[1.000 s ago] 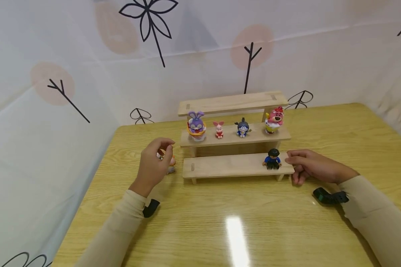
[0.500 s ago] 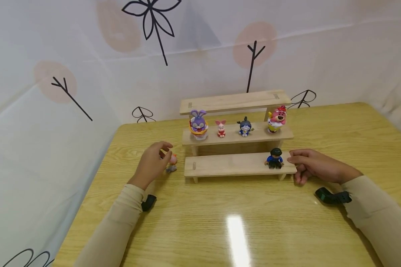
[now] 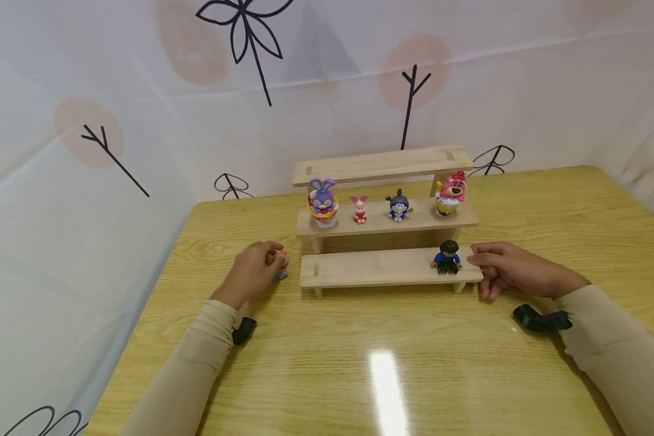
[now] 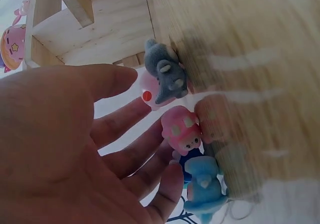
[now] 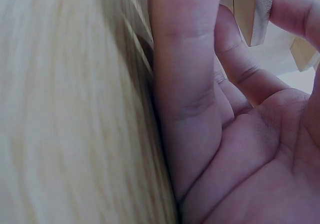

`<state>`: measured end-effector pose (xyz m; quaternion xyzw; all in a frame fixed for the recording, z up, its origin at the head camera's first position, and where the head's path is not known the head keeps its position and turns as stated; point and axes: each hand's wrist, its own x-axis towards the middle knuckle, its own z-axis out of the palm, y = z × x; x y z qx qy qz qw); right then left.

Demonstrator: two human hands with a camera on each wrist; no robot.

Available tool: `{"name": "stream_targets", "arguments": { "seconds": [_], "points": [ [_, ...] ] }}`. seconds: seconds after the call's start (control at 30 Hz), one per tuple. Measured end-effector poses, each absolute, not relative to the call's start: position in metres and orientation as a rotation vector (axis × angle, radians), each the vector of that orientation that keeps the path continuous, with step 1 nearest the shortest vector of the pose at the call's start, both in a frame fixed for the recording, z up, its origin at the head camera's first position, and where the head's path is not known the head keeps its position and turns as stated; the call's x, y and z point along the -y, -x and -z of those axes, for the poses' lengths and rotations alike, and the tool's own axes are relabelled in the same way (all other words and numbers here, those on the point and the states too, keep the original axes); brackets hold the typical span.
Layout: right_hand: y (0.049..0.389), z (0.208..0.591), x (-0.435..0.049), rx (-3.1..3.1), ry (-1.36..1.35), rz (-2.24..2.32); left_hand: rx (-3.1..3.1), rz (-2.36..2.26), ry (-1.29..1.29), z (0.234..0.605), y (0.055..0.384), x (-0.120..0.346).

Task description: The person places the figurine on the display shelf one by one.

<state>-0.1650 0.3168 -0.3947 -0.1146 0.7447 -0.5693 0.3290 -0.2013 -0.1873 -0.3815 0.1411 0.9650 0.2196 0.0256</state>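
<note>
My left hand (image 3: 251,271) is by several small toy figures left of a three-tier wooden display shelf (image 3: 370,270). In the left wrist view its thumb and fingers are spread apart, near a grey figure (image 4: 167,72), a pink figure with pale spots (image 4: 180,126) and a light-blue figure (image 4: 204,184). Another pink toy is partly hidden behind the grey one. My right hand (image 3: 515,270) pinches the right end of the lowest board between thumb and fingers; the right wrist view shows the board's end (image 5: 256,14) between them. A dark-haired figure in blue (image 3: 447,258) sits close by on that board.
On the middle tier stand a purple rabbit figure (image 3: 323,204), a small pink piglet (image 3: 359,209), a dark-blue-capped figure (image 3: 398,207) and a pink bear (image 3: 450,194). A patterned cloth (image 3: 327,79) hangs behind the wooden table (image 3: 316,363).
My left hand has shifted down over the small figures, its thumb and fingertips now nearer each other in the head view. The right hand keeps its hold on the shelf.
</note>
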Motion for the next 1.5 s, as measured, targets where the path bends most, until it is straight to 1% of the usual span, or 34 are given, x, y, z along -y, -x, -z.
{"name": "stream_targets", "arguments": {
  "seconds": [0.43, 0.7, 1.1, 1.5],
  "points": [
    [0.1659, 0.3936, -0.3166, -1.914, 0.329, 1.515, -2.975, -0.568, -0.427, 0.3794, 0.1988, 0.1859],
    [0.1653, 0.3935, -0.3173, -1.906, 0.35, 1.52, -2.994, -0.565, -0.433, 0.38, 0.1979, 0.1857],
    [0.1639, 0.3947, -0.3162, -1.947, 0.292, 1.481, -3.002, -0.543, -0.432, 0.3801, 0.1976, 0.1847],
    [0.165, 0.3948, -0.3163, -1.934, 0.321, 1.513, -2.99, -0.578, -0.416, 0.3812, 0.1993, 0.1858]
  ]
}}
